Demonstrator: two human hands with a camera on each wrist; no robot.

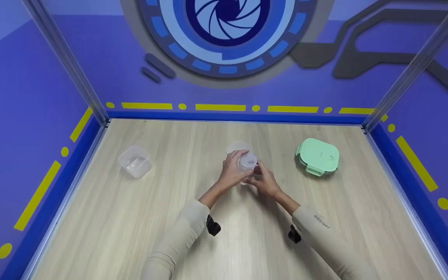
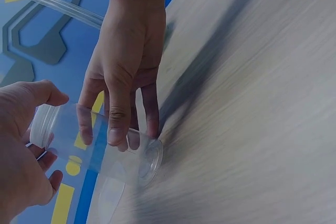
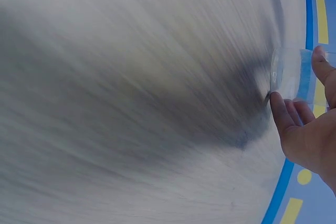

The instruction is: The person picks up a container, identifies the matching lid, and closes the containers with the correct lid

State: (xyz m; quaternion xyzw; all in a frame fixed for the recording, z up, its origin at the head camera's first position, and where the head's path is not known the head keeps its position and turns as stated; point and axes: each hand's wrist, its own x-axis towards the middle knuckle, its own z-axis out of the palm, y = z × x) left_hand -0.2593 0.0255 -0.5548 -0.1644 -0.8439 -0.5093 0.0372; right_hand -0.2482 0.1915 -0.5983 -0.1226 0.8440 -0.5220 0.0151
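A clear plastic jar [image 2: 105, 142] stands upright on the table between both hands, with a whitish ringed top end [image 1: 248, 160]. Around that top, my left hand [image 1: 232, 170] curls its thumb and fingers. Lower on the jar's body, my right hand [image 1: 265, 181] holds it from the right, its thumb and fingers on opposite sides in the right wrist view. Whether the top is capped or uncovered I cannot tell. Just behind the jar lies a flat, translucent round disc [image 1: 239, 146], partly hidden by the left hand.
At the left of the wooden table [image 1: 243, 241] is a translucent square container [image 1: 135, 162]. A glass food box with a mint green clip lid [image 1: 319, 154] stands at the right. Blue printed walls [image 1: 224, 95] enclose the back and sides.
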